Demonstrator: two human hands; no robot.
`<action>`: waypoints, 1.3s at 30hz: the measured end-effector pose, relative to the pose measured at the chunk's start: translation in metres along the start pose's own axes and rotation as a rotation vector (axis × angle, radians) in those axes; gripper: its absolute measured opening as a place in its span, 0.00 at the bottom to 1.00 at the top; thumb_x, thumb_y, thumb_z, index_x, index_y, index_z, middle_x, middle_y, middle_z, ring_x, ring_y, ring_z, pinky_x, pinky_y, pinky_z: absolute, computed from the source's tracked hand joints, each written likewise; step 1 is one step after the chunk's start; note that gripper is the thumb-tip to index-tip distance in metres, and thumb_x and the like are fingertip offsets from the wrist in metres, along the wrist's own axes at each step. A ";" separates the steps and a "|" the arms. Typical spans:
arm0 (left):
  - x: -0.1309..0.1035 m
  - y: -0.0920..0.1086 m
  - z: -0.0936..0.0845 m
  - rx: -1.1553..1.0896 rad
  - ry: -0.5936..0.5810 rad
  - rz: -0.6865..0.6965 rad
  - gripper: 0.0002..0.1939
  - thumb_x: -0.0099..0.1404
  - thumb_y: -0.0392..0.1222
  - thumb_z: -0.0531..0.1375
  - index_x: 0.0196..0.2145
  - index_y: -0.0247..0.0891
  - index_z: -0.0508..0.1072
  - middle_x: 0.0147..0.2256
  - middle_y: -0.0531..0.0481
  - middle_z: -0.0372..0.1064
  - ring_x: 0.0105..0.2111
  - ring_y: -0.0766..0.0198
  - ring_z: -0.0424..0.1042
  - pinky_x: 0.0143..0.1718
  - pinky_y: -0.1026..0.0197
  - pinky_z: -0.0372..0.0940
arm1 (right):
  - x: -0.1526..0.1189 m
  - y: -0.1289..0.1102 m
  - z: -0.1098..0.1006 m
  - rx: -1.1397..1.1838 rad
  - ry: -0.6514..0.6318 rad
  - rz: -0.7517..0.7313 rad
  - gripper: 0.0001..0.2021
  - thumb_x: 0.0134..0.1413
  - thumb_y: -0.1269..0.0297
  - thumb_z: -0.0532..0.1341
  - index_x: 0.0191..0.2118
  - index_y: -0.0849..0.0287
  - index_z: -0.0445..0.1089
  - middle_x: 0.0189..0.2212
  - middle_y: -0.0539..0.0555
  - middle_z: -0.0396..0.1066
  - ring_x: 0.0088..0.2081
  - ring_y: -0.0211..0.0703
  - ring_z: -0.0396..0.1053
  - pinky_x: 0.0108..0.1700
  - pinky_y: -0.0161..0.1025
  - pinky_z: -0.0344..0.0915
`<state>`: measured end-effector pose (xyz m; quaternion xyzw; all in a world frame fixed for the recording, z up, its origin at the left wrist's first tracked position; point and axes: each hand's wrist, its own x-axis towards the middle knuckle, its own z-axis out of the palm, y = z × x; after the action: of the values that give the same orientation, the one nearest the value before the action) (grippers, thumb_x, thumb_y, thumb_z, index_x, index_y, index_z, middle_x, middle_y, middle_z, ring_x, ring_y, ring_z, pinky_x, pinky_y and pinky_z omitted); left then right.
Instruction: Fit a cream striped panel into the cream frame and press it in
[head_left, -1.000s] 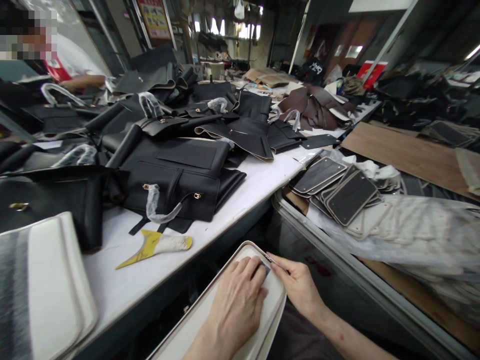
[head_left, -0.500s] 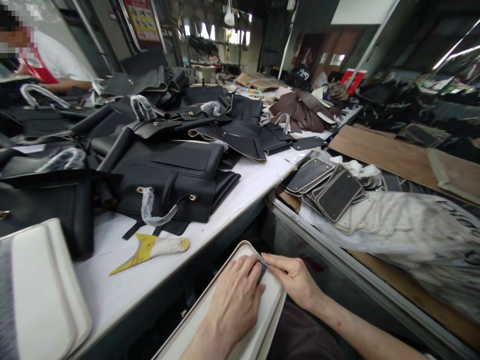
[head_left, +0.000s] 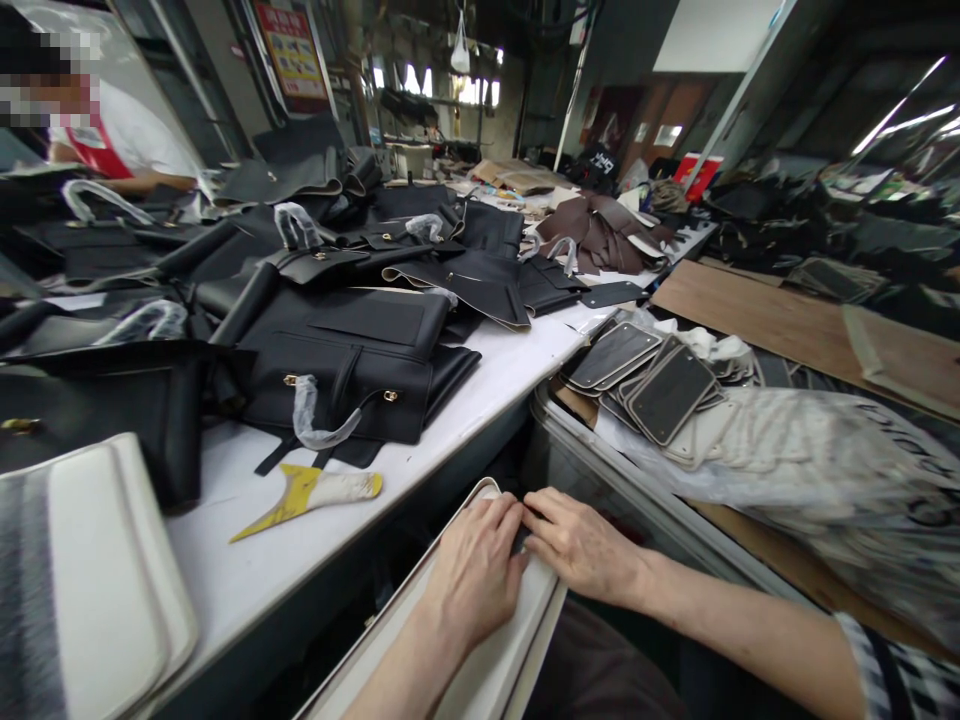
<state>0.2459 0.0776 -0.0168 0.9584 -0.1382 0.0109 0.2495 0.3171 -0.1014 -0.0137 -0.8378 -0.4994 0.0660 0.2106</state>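
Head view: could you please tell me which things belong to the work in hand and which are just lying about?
In hand:
white panel
left hand, flat on it
right hand, at its edge

Lying about:
black bags
yellow scraper
dark pads
brown leather
white table

The cream panel (head_left: 480, 660) looks like smooth, matt leather. The black bags (head_left: 352, 350) are matt grained leather with small gold metal fittings and clear plastic-wrapped handles. The counter (head_left: 480, 375) is smooth and white.
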 end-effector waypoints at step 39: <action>-0.104 0.006 0.019 0.304 0.214 -0.345 0.22 0.68 0.33 0.54 0.59 0.39 0.64 0.53 0.45 0.68 0.50 0.53 0.66 0.47 0.51 0.63 | 0.059 0.057 0.011 0.984 -0.627 0.887 0.30 0.32 0.49 0.75 0.32 0.57 0.56 0.24 0.43 0.59 0.22 0.31 0.58 0.20 0.28 0.55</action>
<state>0.1431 0.0905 -0.0402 0.9877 0.0579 0.0900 0.1137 0.3886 -0.0708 -0.0411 -0.7116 -0.0625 0.5983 0.3630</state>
